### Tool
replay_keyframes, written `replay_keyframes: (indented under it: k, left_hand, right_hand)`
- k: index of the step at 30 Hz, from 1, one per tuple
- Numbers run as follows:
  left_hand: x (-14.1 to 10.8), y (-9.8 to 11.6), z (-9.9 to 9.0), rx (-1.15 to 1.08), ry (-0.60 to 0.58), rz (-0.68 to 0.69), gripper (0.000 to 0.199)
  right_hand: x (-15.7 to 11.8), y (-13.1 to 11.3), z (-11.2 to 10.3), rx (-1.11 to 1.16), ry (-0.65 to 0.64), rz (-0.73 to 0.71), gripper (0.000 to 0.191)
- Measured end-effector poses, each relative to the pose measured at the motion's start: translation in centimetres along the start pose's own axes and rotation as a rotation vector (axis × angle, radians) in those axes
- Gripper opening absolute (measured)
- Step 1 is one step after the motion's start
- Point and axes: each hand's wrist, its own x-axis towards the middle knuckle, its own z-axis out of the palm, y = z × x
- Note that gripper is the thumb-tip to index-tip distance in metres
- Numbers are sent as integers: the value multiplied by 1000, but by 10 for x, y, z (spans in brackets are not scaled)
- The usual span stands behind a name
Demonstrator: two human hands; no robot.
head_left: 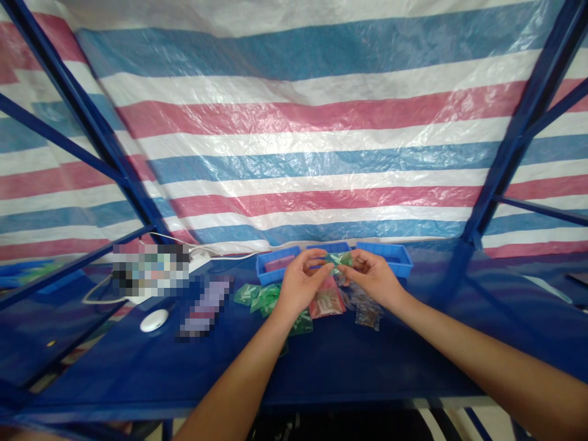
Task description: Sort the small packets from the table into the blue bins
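Between my two hands is a small green plastic bag (340,258), pinched at its left edge by my left hand (305,275) and at its right edge by my right hand (373,275). What the bag contains is too small to make out. Below my hands, several green bags (264,299) lie in a loose pile on the left. Red bags (327,301) sit in the middle, and clear bags with dark contents (368,313) are on the right. My hands and wrists hide parts of these piles.
Behind my hands stand a left blue bin (261,269) with a pink bag inside, a middle bin (337,247) and a right bin (404,262). A white round case (154,320) and a blurred-out flat object (206,306) lie left on the blue table (367,373). Blue posts flank a striped tarp.
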Motion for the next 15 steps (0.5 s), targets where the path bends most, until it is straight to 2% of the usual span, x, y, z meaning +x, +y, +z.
replay_keyframes:
  k: [3, 7, 11, 15]
  left_hand:
    - [0, 3, -3, 54, 27, 11, 34]
    - [-6, 10, 1, 93, -91, 6, 37]
    - [-11, 13, 7, 194, -162, 66, 49]
    - [-9, 7, 4, 291, -69, 56, 42]
  right_hand:
    - [0, 3, -3, -24, 114, -6, 38]
    - [-1, 4, -6, -106, 164, -58, 31]
    - [-6, -1, -2, -290, 28, -225, 21]
    - [-9, -6, 4, -312, -104, -280, 21]
